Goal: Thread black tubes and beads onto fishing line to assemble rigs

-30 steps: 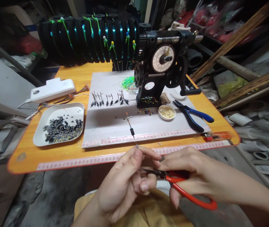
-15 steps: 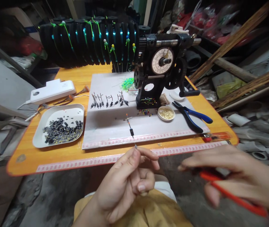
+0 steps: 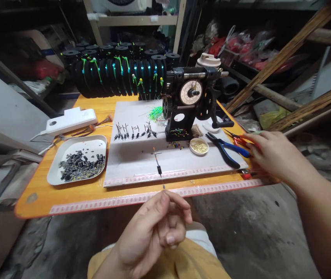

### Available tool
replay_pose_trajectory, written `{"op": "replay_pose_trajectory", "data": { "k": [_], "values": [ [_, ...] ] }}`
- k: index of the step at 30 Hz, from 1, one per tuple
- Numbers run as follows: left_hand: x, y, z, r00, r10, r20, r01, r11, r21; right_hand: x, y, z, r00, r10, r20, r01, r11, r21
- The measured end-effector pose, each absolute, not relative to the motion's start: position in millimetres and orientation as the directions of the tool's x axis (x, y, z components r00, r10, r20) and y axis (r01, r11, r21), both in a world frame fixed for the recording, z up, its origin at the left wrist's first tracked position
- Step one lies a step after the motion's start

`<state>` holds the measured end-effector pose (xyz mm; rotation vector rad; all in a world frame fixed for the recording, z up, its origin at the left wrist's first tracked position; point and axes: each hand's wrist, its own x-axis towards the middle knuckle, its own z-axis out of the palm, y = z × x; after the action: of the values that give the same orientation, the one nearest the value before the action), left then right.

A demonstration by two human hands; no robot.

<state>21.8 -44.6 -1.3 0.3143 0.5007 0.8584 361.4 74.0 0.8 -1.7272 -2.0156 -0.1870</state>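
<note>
My left hand (image 3: pixel 153 224), palm turned up, pinches a thin line between thumb and forefinger. A small grey bead (image 3: pixel 163 186) sits on the line just above the fingertips. Farther up are a black cylinder (image 3: pixel 159 170) and a thin stem with an orange tip and a crosspiece, over the white board (image 3: pixel 136 159). At the table's right edge, my right hand (image 3: pixel 272 149) has its fingers closed around red-handled cutters (image 3: pixel 238 140), their pointed tip toward the board. Beside them lie blue-and-black pliers (image 3: pixel 226 151).
A white tray (image 3: pixel 55 170) of small dark parts stands at left, near a white power strip (image 3: pixel 71 121). Several similar pieces lie on the board. A black winding machine (image 3: pixel 179 116) with a dial and line spools stands behind a dish of gold bits (image 3: pixel 199 147).
My right hand has carried the red-handled cutters forward to the table's right edge. My left hand keeps its pinch on the line. The view has tilted up slightly.
</note>
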Motion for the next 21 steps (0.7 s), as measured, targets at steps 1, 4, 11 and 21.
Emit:
{"op": "replay_pose_trajectory", "data": {
  "k": [1, 4, 11, 21],
  "values": [
    [21.4, -46.4, -2.8, 0.531, 0.794, -0.296, -0.621, 0.603, 0.501, 346.6, 64.3, 4.3, -0.111, 0.886, 0.451, 0.959, 0.215, -0.187],
    [19.9, -51.6, -7.8, 0.476, 0.833, -0.281, -0.531, 0.527, 0.663, 286.5, 35.0, 20.2, -0.197, 0.866, 0.460, 0.909, 0.337, -0.244],
    [8.3, -58.0, -11.0, 0.275, 0.926, -0.257, -0.149, 0.305, 0.941, 162.3, 33.1, 38.1, -0.504, 0.864, 0.000, 0.014, 0.008, -1.000],
    [-4.6, -34.6, 10.3, 0.074, 0.997, 0.014, 0.030, -0.016, 0.999, 149.6, 34.7, 50.9, -0.538, 0.842, -0.026, -0.110, -0.101, -0.989]
  ]
}}
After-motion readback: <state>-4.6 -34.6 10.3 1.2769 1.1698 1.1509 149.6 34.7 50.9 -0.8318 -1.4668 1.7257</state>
